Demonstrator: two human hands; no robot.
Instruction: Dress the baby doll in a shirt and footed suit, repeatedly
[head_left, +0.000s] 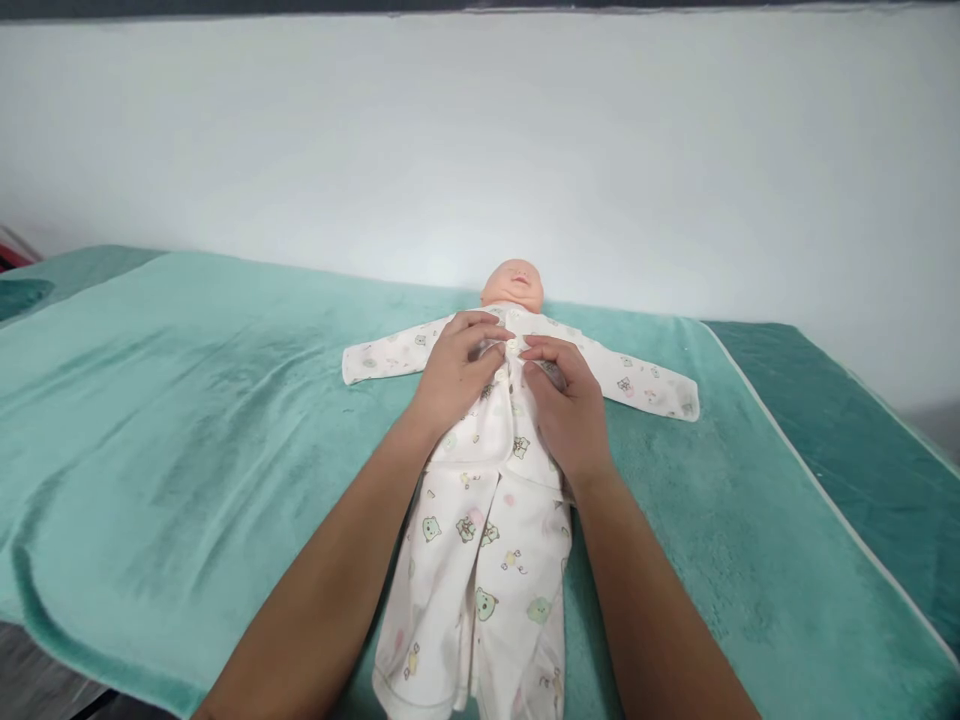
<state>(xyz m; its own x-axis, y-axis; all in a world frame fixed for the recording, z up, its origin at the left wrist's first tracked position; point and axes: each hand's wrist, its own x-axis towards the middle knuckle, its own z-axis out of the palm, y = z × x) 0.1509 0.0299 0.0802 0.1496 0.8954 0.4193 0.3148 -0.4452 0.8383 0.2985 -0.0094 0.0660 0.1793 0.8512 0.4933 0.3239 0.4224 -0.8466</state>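
Note:
A baby doll lies on its back on a teal blanket, head toward the wall. It wears a white printed sleepsuit with both sleeves spread out sideways. My left hand rests on the doll's chest, fingers curled and pinching the left edge of the suit's front opening. My right hand pinches the right edge beside it. The fingertips of both hands meet at a small button near the collar.
The blanket covers a table or bed set against a pale wall. A darker teal cover shows at the right, beyond the blanket's white-piped edge. The blanket's near edge hangs at the lower left.

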